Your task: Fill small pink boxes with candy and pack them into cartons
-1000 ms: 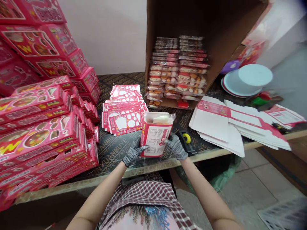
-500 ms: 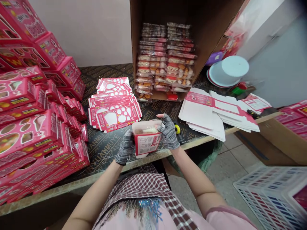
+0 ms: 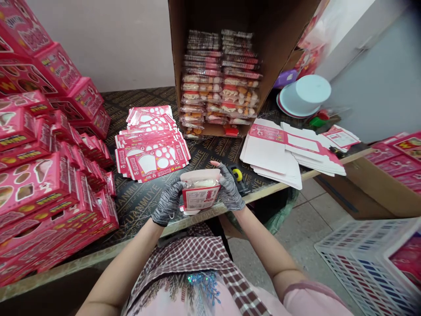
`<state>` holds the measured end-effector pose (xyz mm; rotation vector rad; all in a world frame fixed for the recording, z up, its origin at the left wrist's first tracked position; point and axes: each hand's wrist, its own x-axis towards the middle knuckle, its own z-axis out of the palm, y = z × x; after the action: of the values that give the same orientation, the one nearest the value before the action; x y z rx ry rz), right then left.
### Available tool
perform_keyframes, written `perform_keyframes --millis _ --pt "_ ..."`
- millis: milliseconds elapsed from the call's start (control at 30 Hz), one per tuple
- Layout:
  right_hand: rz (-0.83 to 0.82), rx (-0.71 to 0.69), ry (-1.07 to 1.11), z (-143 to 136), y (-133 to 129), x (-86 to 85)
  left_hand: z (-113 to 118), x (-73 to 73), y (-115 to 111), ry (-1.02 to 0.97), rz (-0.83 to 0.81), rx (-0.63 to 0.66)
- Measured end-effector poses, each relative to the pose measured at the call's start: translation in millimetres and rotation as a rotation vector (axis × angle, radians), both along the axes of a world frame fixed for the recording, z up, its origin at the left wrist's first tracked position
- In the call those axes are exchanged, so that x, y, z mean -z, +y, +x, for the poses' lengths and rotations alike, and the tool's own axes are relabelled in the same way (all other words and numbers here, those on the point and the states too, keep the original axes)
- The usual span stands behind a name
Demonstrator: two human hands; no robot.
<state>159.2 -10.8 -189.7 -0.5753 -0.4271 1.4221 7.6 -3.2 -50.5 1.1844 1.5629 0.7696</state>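
Between my hands, at the table's front edge, is a pink and white cardboard box (image 3: pixel 200 198) with its top flap up. A clear-wrapped packet (image 3: pixel 205 183) shows in the box's opening. My left hand (image 3: pixel 169 199), in a grey fingerless glove, grips the box's left side. On the right side, my right hand (image 3: pixel 230 189), gloved alike, holds the box and the packet's edge, index finger raised. Left of the box lies a spread stack of flat pink cartons with cut-out windows (image 3: pixel 153 158). A yellow and black tape dispenser (image 3: pixel 237 175) is just beyond my right hand.
A large brown carton (image 3: pixel 272 57) on its side holds stacked wrapped packets (image 3: pixel 238 94). Finished-looking pink boxes (image 3: pixel 36 184) are piled at left. White flat cartons (image 3: pixel 266 147) lie right, near a pale blue basin (image 3: pixel 312 90). A white plastic crate (image 3: pixel 358 245) stands on the floor.
The packet sits lower in the box, and the box is tilted a little more. My right fingers have shifted along its right edge. The whole view has moved slightly right.
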Motion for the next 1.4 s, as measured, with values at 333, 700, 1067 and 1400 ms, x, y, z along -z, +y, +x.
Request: perform_keyframes --millis 333,700,1067,1400 --pt "-0.080 0.042 0.062 -7 -8 -1.3 16 -3.6 4 -0.118 0.073 -0.134" --pt "-0.073 0.280 -0.042 -21 -18 -5.9 13 -4.5 -2 0.236 0.326 0.182" --pt "0.108 0.165 -0.289 9 -17 9.0 -15 -19.1 0 0.666 0.731 0.784" --pt "0.504 0.313 -0.587 13 -31 33.9 19 -6.3 -3 1.126 0.872 1.054"
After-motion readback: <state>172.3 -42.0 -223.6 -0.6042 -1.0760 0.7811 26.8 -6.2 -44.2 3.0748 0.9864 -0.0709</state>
